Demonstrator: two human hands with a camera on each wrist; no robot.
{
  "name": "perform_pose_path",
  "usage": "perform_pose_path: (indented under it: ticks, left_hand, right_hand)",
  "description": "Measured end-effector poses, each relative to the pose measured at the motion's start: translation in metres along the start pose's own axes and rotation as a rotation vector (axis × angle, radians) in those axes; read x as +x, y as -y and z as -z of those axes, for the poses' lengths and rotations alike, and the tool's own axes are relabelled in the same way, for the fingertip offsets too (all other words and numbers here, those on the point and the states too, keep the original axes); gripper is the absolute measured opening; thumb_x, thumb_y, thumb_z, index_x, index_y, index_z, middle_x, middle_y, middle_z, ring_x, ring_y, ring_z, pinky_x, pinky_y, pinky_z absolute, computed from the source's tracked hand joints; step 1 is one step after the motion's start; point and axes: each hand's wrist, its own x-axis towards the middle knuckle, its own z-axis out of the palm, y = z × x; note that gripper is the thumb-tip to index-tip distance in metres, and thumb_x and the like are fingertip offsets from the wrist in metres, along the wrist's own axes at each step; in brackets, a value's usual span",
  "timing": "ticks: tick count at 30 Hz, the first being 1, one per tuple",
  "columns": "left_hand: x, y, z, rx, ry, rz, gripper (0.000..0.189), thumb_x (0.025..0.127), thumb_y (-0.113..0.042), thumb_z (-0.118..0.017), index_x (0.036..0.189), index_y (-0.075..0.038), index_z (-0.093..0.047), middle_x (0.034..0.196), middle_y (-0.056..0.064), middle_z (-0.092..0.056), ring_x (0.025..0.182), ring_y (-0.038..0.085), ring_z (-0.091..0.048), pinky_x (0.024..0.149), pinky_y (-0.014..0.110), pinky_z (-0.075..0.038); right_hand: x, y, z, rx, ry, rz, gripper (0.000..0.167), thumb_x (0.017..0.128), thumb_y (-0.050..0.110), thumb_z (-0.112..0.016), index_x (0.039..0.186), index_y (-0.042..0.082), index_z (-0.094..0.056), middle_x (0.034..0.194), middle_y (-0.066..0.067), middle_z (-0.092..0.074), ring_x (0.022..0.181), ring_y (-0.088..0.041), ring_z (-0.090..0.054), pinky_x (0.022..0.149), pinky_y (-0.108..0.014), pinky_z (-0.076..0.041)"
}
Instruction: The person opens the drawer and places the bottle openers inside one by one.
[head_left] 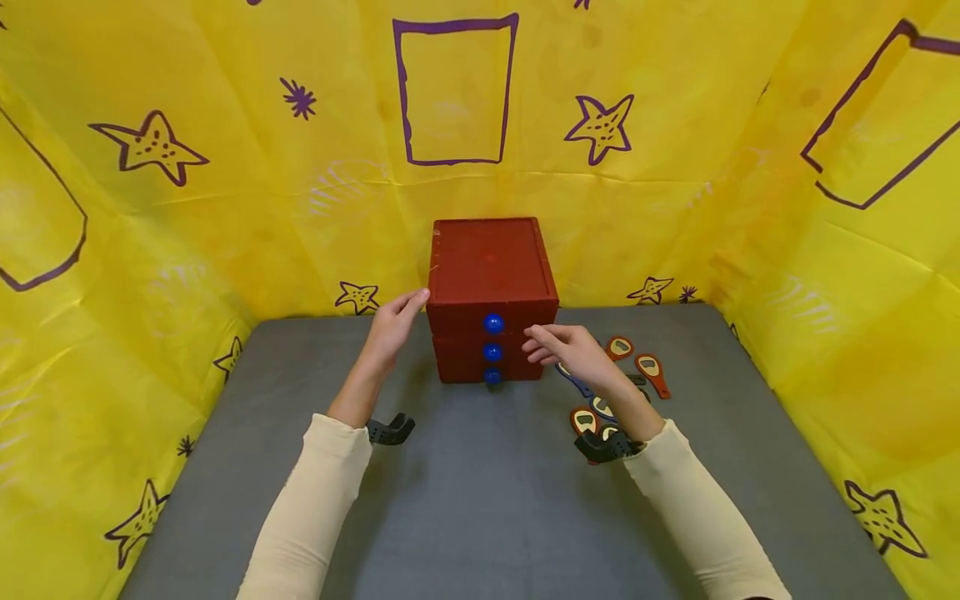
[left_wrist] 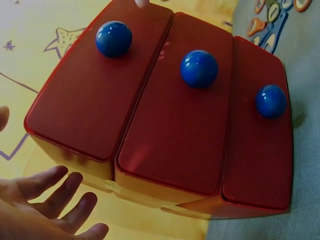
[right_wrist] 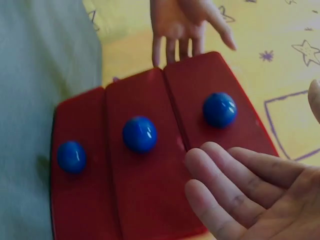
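Observation:
A dark red box of three stacked drawers [head_left: 491, 262] stands at the back of the table, each drawer front bearing a round blue knob [left_wrist: 199, 69]. All three drawers are closed. My left hand [head_left: 393, 325] is beside the box's left side near its top front corner, fingers extended and holding nothing. In front of the right part of the drawer fronts hovers my right hand [head_left: 570, 350], its fingers loosely bent with nothing in them. The right wrist view shows that hand's fingers [right_wrist: 235, 195] close to the top drawer's front, right of its knob.
Several bottle openers [head_left: 651, 373] with red or blue bodies lie on the grey table [head_left: 480, 500] to the right of the box, some partly behind the right forearm. Yellow cloth walls [head_left: 337, 233] with purple drawings enclose the table at the back and sides.

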Motion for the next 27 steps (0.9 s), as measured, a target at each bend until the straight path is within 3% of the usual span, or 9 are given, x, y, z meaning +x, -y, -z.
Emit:
perform_pose_path:
  ticks: [6, 11, 14, 21, 27]
  left_hand:
    - [0.005, -0.001, -0.003, -0.005, -0.027, 0.024, 0.060, 0.095, -0.047, -0.057, 0.140, -0.007, -0.053, 0.144, 0.011, -0.053, 0.137, 0.027, -0.042, 0.119, 0.046, -0.026]
    - [0.005, -0.003, -0.005, -0.018, -0.045, 0.043, 0.055, 0.095, -0.044, -0.058, 0.136, -0.008, -0.057, 0.140, 0.012, -0.056, 0.132, 0.028, -0.045, 0.118, 0.047, -0.027]
    - [0.007, -0.004, -0.006, -0.019, -0.041, 0.049, 0.054, 0.095, -0.041, -0.059, 0.136, -0.006, -0.056, 0.140, 0.014, -0.055, 0.133, 0.029, -0.045, 0.118, 0.047, -0.027]
    - [0.008, -0.003, -0.008, -0.052, -0.045, 0.056, 0.051, 0.096, -0.033, -0.060, 0.135, -0.002, -0.055, 0.139, 0.018, -0.055, 0.132, 0.030, -0.045, 0.117, 0.046, -0.028]
    - [0.008, -0.002, -0.008, -0.042, -0.046, 0.040, 0.052, 0.096, -0.033, -0.060, 0.136, -0.001, -0.055, 0.139, 0.019, -0.054, 0.130, 0.031, -0.046, 0.116, 0.046, -0.030]
  right_hand:
    - [0.019, 0.004, -0.019, 0.110, -0.037, -0.075, 0.060, 0.098, 0.050, -0.050, 0.123, -0.002, -0.063, 0.111, -0.025, -0.069, 0.096, -0.036, -0.070, 0.092, -0.042, -0.054]
    - [0.029, 0.003, -0.031, 0.171, -0.060, -0.130, 0.060, 0.096, 0.050, -0.054, 0.116, -0.005, -0.066, 0.104, -0.021, -0.072, 0.086, -0.027, -0.073, 0.096, -0.051, -0.051]
    - [0.033, 0.001, -0.036, 0.202, -0.070, -0.136, 0.058, 0.097, 0.047, -0.054, 0.115, -0.007, -0.066, 0.102, -0.021, -0.072, 0.080, -0.021, -0.073, 0.096, -0.052, -0.050]
    - [0.037, -0.001, -0.047, 0.238, -0.108, -0.114, 0.046, 0.100, 0.037, -0.053, 0.116, -0.005, -0.066, 0.099, -0.023, -0.071, 0.072, -0.017, -0.071, 0.085, -0.042, -0.057]
    - [0.042, -0.002, -0.053, 0.266, -0.129, -0.110, 0.048, 0.099, 0.040, -0.054, 0.114, -0.004, -0.067, 0.095, -0.020, -0.072, 0.069, -0.016, -0.070, 0.083, -0.040, -0.058]
